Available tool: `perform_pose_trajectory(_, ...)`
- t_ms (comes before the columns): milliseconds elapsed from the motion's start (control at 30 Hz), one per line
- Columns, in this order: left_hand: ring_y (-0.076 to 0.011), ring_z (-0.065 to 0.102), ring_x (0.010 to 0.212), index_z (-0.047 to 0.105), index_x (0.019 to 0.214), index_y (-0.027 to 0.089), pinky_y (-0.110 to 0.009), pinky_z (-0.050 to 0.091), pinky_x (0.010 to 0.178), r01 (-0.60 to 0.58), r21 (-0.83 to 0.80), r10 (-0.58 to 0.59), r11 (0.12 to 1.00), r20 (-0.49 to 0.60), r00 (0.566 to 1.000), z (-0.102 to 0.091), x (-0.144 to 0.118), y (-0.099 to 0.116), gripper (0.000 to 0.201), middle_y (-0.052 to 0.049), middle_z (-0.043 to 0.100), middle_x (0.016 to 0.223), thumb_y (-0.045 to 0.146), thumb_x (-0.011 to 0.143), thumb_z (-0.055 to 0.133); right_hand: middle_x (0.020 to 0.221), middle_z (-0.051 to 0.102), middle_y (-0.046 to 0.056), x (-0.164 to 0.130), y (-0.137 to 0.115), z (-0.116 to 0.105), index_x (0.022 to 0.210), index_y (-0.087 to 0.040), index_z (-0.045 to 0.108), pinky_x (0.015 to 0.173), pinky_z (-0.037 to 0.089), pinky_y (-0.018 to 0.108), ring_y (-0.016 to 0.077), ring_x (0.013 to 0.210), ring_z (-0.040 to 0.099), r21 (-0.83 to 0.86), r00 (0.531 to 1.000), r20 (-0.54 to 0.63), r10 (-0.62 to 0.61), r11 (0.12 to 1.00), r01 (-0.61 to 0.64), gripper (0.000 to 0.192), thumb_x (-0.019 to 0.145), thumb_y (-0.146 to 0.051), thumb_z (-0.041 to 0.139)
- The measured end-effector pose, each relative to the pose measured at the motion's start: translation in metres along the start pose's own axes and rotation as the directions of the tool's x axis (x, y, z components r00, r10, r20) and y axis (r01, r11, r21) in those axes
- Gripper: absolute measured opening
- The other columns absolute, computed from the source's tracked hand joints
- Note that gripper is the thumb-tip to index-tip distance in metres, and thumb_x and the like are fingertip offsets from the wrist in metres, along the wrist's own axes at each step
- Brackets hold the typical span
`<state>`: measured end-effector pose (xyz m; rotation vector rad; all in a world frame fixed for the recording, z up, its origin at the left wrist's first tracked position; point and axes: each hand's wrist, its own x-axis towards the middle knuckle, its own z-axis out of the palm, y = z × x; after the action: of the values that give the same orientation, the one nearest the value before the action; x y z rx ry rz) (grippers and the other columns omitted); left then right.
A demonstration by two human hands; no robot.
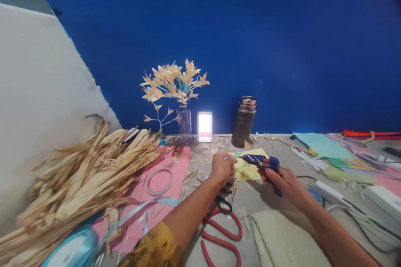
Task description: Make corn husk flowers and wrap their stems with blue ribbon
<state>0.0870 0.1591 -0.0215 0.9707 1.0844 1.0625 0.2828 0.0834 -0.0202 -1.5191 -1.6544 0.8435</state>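
Note:
My left hand (pixel 223 170) is closed in a pinch on a thin flower stem wrapped in light blue ribbon (pixel 238 153); a small pale husk flower (pixel 248 145) shows at its far end. My right hand (pixel 282 181) grips a dark blue glue gun (pixel 261 161), its nozzle pointing left, close to the stem by my left fingers. Whether the nozzle touches the stem I cannot tell. Beneath the glue gun lies a yellow paper (pixel 250 171) with glue marks. From under my left forearm a light blue ribbon (pixel 138 207) runs toward a ribbon roll (pixel 73 248) at the lower left.
Dried corn husks (pixel 84 175) heap on the left, beside pink paper (pixel 178 166) with a tape ring (pixel 159 181). A glass bottle (pixel 184 125) holds husk flowers (pixel 175 79). A metal flask (pixel 243 123) stands behind. Red-handled scissors (pixel 222 231), cloth (pixel 282 237) and cables (pixel 354 206) lie nearer.

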Motion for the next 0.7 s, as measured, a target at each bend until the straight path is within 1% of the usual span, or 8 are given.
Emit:
perform_pose_trajectory(133, -0.004, 0.033, 0.032, 0.057, 0.059, 0.014, -0.018, 0.024, 0.038, 0.014, -0.018, -0.014, 1.0, 0.005, 1.0, 0.0, 0.002, -0.002, 0.02, 0.005, 0.047, 0.04, 0.018, 0.074, 0.07, 0.061, 0.056, 0.001, -0.001, -0.003, 0.0, 0.077, -0.018, 0.065, 0.051, 0.038, 0.027, 0.0162, 0.054, 0.051, -0.055, 1.0, 0.017, 0.016, 0.998, -0.015, 0.055, 0.089, -0.067, 0.041)
perform_pose_trajectory(267, -0.0033, 0.034, 0.033, 0.056, 0.061, 0.014, -0.017, 0.021, 0.037, 0.034, -0.065, -0.034, 0.997, 0.006, 0.999, -0.001, 0.004, -0.002, 0.022, 0.005, 0.048, 0.042, 0.018, 0.074, 0.073, 0.067, 0.065, 0.005, 0.0, -0.006, -0.001, 0.076, -0.02, 0.064, 0.056, 0.04, 0.029, 0.0209, 0.061, 0.057, -0.258, 0.999, -0.021, -0.027, 0.966, 0.021, 0.051, 0.09, -0.063, 0.04)
perform_pose_trajectory(400, -0.0022, 0.038, 0.039, 0.055, 0.063, 0.013, -0.015, 0.02, 0.037, 0.081, -0.135, -0.072, 0.987, 0.069, 0.995, -0.002, 0.002, 0.001, 0.023, 0.001, 0.056, 0.054, 0.015, 0.074, 0.075, 0.083, 0.073, 0.009, 0.003, 0.002, -0.004, 0.092, -0.02, 0.069, 0.067, 0.042, 0.033, 0.0271, 0.076, 0.064, -0.474, 0.999, -0.021, -0.043, 0.88, 0.028, 0.044, 0.092, -0.055, 0.042)
perform_pose_trajectory(500, -0.0016, 0.04, 0.043, 0.055, 0.064, 0.012, -0.014, 0.019, 0.037, 0.139, -0.18, -0.111, 0.974, 0.159, 0.981, -0.003, -0.001, 0.006, 0.026, -0.002, 0.059, 0.062, 0.017, 0.072, 0.079, 0.088, 0.074, 0.011, 0.004, 0.01, -0.009, 0.091, -0.02, 0.071, 0.066, 0.041, 0.033, 0.0284, 0.079, 0.065, -0.608, 1.0, 0.006, 0.004, 0.794, 0.001, 0.039, 0.09, -0.052, 0.05)
perform_pose_trajectory(533, -0.0013, 0.04, 0.044, 0.056, 0.065, 0.011, -0.013, 0.019, 0.037, 0.159, -0.19, -0.122, 0.969, 0.193, 0.974, -0.003, -0.003, 0.008, 0.026, -0.002, 0.059, 0.064, 0.017, 0.072, 0.08, 0.089, 0.074, 0.011, 0.003, 0.013, -0.012, 0.09, -0.02, 0.072, 0.066, 0.04, 0.033, 0.0281, 0.079, 0.065, -0.622, 1.0, 0.013, 0.011, 0.783, 0.0, 0.037, 0.088, -0.051, 0.054)
perform_pose_trajectory(600, -0.0005, 0.039, 0.045, 0.057, 0.066, 0.01, -0.012, 0.018, 0.036, 0.201, -0.201, -0.145, 0.959, 0.263, 0.954, -0.003, -0.007, 0.013, 0.025, -0.002, 0.059, 0.066, 0.017, 0.073, 0.08, 0.094, 0.073, 0.01, 0.002, 0.015, -0.017, 0.092, -0.021, 0.074, 0.069, 0.043, 0.033, 0.0276, 0.082, 0.065, -0.581, 0.999, 0.036, -0.028, 0.813, 0.044, 0.03, 0.082, -0.047, 0.063)
perform_pose_trajectory(633, -0.0002, 0.038, 0.044, 0.058, 0.066, 0.009, -0.012, 0.017, 0.036, 0.225, -0.201, -0.159, 0.953, 0.3, 0.94, -0.003, -0.009, 0.015, 0.023, -0.002, 0.058, 0.066, 0.016, 0.074, 0.079, 0.098, 0.073, 0.01, 0.002, 0.014, -0.019, 0.095, -0.023, 0.075, 0.073, 0.044, 0.034, 0.0275, 0.085, 0.065, -0.529, 0.997, 0.034, -0.069, 0.845, 0.077, 0.029, 0.079, -0.045, 0.066)
perform_pose_trajectory(700, 0.0, 0.038, 0.044, 0.06, 0.067, 0.008, -0.012, 0.016, 0.035, 0.275, -0.194, -0.188, 0.942, 0.373, 0.909, -0.002, -0.013, 0.018, 0.02, -0.003, 0.059, 0.067, 0.014, 0.076, 0.077, 0.103, 0.072, 0.009, 0.001, 0.011, -0.021, 0.103, -0.024, 0.076, 0.077, 0.047, 0.036, 0.0264, 0.086, 0.064, -0.364, 0.991, -0.018, -0.13, 0.924, 0.115, 0.033, 0.077, -0.043, 0.069)
